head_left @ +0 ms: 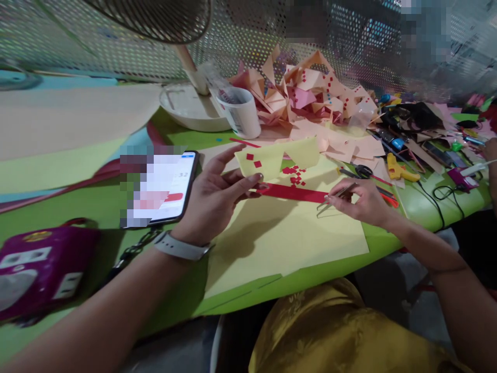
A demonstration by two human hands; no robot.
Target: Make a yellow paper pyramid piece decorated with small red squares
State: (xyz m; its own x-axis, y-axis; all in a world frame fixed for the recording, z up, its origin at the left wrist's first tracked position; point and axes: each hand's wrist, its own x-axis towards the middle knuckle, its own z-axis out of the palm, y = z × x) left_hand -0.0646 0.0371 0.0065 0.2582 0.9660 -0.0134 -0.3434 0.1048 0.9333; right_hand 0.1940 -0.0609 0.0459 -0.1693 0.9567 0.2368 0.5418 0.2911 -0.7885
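My left hand (223,194) pinches a pale yellow piece of folded paper (267,158) by its left end. Two red squares (254,160) show on that end. In my right hand (359,199) is a pair of metal tweezers (337,198), its tips pointing down and to the left. Beneath both hands lies a large yellow sheet (289,248). A red strip (293,192) runs across it from near my left fingertips to my right ones; whether the right fingers touch it I cannot tell. Just behind the strip are several loose red squares (295,176).
On the left are a lit phone (165,189) and a purple box-like device (42,267). A white cup (244,116) stands by the fan base (190,111). Folded peach papers (306,85) pile up behind. To the right lie scissors (361,171) and a yellow glue gun (402,168).
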